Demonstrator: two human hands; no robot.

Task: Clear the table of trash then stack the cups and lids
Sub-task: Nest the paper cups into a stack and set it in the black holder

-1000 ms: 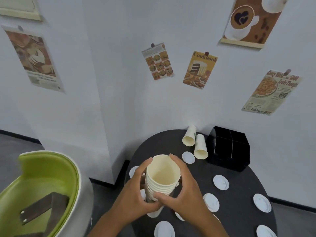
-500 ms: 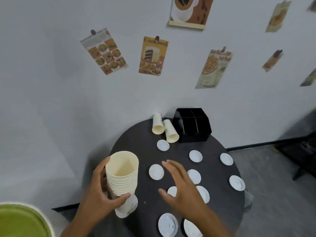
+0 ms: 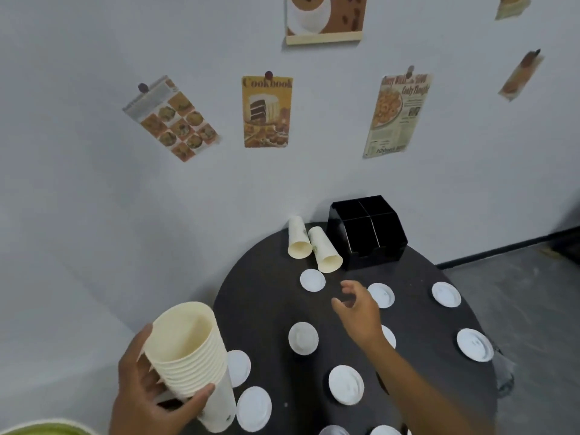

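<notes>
My left hand point(image 3: 150, 390) clamps the nested cup stack point(image 3: 191, 359), tilted beyond the worktop point(image 3: 270, 309) edge; a loose grip could spill it. My right hand point(image 3: 357, 312), fingers apart and empty, reaches over scattered lids point(image 3: 303, 338) toward two fallen cups point(image 3: 324, 254), which could roll if nudged.

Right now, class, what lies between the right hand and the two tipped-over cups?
Head view: bare dark tabletop, with one white lid just left of the line from right hand to cups.

The yellow cake poster point(image 3: 266, 112) on the wall reads "Cookbook"; the other posters' print is too blurred
</notes>
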